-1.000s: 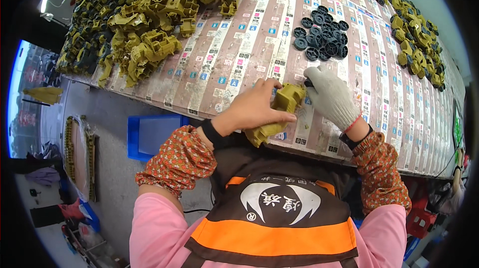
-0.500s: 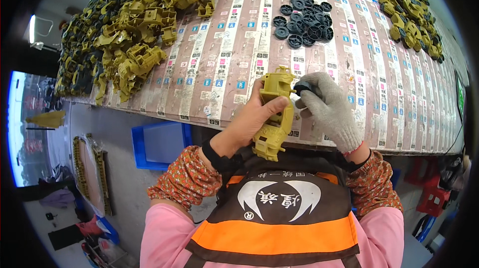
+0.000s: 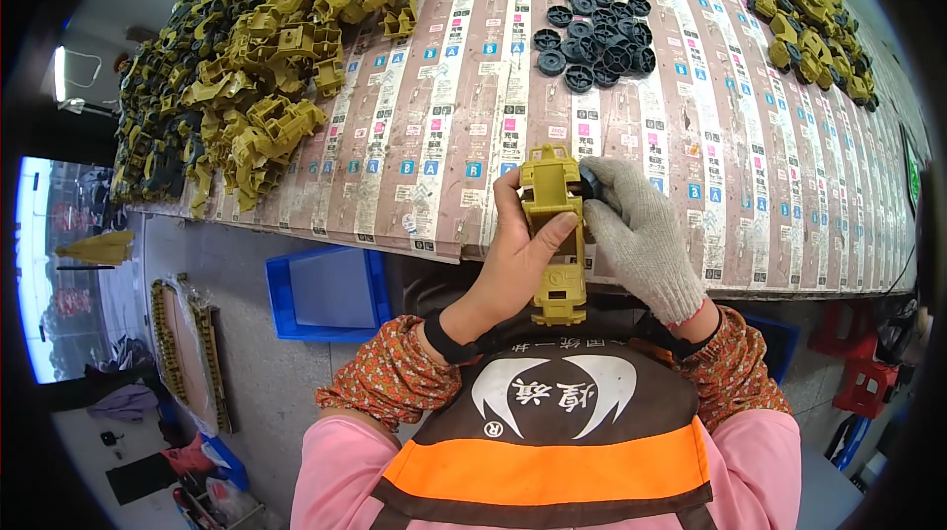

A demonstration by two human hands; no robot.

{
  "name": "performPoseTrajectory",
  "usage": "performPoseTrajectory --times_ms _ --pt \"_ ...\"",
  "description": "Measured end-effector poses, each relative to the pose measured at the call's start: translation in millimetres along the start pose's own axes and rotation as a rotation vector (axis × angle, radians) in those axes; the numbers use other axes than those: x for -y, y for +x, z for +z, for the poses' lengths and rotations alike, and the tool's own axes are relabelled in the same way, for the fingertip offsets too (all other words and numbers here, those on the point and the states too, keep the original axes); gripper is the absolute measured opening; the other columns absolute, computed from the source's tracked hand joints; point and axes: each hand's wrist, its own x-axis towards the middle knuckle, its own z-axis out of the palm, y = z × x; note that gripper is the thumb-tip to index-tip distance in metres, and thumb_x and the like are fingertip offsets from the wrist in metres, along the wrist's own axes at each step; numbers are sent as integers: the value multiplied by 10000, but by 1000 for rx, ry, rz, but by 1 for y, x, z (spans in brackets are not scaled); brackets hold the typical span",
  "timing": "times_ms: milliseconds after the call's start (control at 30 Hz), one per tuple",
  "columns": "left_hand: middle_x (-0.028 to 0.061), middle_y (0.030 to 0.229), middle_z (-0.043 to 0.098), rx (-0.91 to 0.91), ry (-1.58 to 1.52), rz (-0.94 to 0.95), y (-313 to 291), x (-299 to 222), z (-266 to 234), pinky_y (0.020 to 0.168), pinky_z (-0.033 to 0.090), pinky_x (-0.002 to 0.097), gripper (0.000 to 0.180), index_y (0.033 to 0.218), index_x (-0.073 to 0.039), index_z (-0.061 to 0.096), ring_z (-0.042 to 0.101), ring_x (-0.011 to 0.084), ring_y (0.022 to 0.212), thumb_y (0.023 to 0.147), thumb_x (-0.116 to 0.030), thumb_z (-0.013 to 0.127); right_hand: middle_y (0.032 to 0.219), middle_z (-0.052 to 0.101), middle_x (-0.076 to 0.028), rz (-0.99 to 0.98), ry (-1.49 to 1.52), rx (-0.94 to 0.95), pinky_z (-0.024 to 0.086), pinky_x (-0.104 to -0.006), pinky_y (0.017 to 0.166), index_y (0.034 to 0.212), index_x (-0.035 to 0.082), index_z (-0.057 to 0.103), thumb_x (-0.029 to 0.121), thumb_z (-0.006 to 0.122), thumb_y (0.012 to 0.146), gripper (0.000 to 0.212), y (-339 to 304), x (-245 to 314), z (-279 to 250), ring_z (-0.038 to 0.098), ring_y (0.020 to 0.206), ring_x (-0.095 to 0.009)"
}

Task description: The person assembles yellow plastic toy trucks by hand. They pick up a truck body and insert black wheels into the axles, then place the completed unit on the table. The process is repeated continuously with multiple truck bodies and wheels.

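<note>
At the far left is a bright pane point(image 3: 59, 283), with a yellow piece point(image 3: 97, 249) before it. Next, a long panel point(image 3: 187, 353) has small yellow parts along its edges. On the left of the bench point(image 3: 395, 200), which is covered in printed strips, lies a heap point(image 3: 266, 57) of yellow shells, mixed with dark parts toward its outer side. A blue tray point(image 3: 284, 305) sits below the bench's near edge. The bare left hand point(image 3: 508, 269) is partly closed around a yellow body point(image 3: 550, 190), thumb across its middle and fingers on its left side. The body is held lengthwise, away from the wearer, over the bench's near edge and above the dark apron point(image 3: 552, 387) with its orange band. At the body's right side, near its far end, is a dark wheel point(image 3: 590, 185); whether it is seated cannot be told. Farther back on the bench lies a cluster of loose black wheels point(image 3: 597, 37). The gloved right hand point(image 3: 646, 234) is mostly closed, pinching the wheel with its fingers. At the right, another pile point(image 3: 814, 32) of yellow and dark pieces lines the bench; below is a red stand point(image 3: 856, 372).
</note>
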Motion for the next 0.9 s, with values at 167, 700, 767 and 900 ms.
performPoseTrajectory --times_ms 167,700,767,900 --pt "154 1357 540 25 185 97 -1 9 -2 1066 487 360 647 1506 -59 191 588 218 1246 1082 -216 653 884 704 -257 -103 -213 20 565 -488 738 1205 -2 610 3 605 918 287 -8 10 2 725 852 -448" --pt "89 1295 614 -23 69 19 7 9 -24 997 529 353 553 1454 -57 308 632 198 1172 1062 -182 677 822 671 -268 5 -365 380 549 -561 757 974 -2 622 174 606 884 198 80 11 -13 695 844 -466" --pt "50 1265 610 -118 -126 -20 12 0 -24 973 541 317 475 1430 -84 386 626 145 1134 1068 -178 678 830 681 -246 -255 -490 161 572 -531 767 1010 38 683 201 616 925 195 118 -8 -14 714 858 -431" --pt "17 1238 640 -184 -295 -82 13 -10 -40 893 604 341 469 1462 -129 469 669 140 1074 1058 -203 695 994 698 -209 -338 -972 67 589 -504 821 1081 87 734 220 643 952 207 165 -22 -26 725 953 -395"
